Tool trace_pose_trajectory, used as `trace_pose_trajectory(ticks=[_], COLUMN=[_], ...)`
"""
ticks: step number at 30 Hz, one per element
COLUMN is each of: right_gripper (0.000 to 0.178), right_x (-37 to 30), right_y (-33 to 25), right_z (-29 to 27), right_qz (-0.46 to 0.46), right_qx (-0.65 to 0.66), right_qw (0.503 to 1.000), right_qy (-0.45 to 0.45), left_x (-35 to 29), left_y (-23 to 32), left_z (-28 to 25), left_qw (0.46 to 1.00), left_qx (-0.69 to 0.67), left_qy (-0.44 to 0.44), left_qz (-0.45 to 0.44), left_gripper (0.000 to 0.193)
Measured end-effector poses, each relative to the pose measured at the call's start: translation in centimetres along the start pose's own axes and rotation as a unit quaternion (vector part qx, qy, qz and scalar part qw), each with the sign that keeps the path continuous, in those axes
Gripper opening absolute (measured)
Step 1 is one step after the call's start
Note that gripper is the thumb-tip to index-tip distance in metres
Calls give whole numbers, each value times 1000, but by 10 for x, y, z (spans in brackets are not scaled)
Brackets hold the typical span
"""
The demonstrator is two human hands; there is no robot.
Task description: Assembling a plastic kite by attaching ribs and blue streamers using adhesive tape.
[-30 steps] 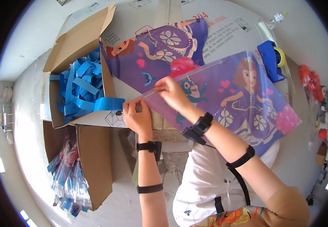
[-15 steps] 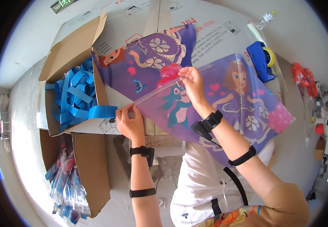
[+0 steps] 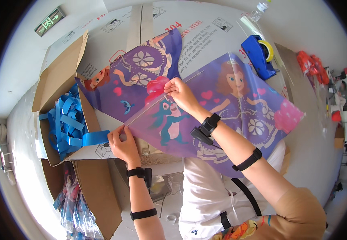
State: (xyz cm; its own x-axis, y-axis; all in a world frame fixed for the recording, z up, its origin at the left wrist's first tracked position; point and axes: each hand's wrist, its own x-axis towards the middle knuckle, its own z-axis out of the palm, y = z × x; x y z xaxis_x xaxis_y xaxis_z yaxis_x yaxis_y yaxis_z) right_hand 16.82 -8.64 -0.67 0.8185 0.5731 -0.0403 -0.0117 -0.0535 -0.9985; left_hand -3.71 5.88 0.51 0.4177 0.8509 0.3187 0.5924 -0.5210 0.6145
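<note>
A purple printed kite, its thin film marked with a princess figure and a blue animal, lies across the table edge and my lap. My left hand is closed in a pinch on its left corner. A blue ribbon runs from a carton to those fingers; I cannot tell whether they grip it too. Halfway along the kite's upper left edge, where a thin rod shows, my right hand pinches the film with thumb and forefinger. Beyond it a second purple sheet with a similar print lies flat.
At left stands an open carton of tangled blue ribbon. Below it, another carton holds plastic-wrapped pieces. A blue tape dispenser with yellow tape stands at the far right of the printed tabletop, near a clear bottle.
The view has shifted, so the table, cartons and kite sit further left and mostly lower. Both hands keep nearly the same places on the kite's edge.
</note>
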Motion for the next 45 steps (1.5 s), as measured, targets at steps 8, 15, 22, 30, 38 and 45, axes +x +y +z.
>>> trace_pose_trajectory(ticks=[8,15,22,30,38,45], right_gripper=[19,23,21,21,26,27], right_x=[26,32,-23,-5,-19,-41], right_y=[6,1,-14,0,-18,-14], right_z=[-98,-104,73,43,72,148], right_qz=[-12,-99,-35,-10,-119,76], right_qx=[-4,-201,16,-24,-38,123], right_qw=[995,947,995,999,988,981], right_qy=[100,228,-93,34,96,-127], left_x=[1,2,0,3,3,2], left_y=[-2,0,-2,-5,-12,-7], left_z=[-3,1,4,-1,0,3], left_qw=[1000,1000,1000,999,997,999], left_qx=[1,-14,-12,-1,-13,-34], left_qy=[3,8,5,11,42,18], left_qz=[0,14,7,30,62,2], left_gripper=[5,5,4,5,4,5])
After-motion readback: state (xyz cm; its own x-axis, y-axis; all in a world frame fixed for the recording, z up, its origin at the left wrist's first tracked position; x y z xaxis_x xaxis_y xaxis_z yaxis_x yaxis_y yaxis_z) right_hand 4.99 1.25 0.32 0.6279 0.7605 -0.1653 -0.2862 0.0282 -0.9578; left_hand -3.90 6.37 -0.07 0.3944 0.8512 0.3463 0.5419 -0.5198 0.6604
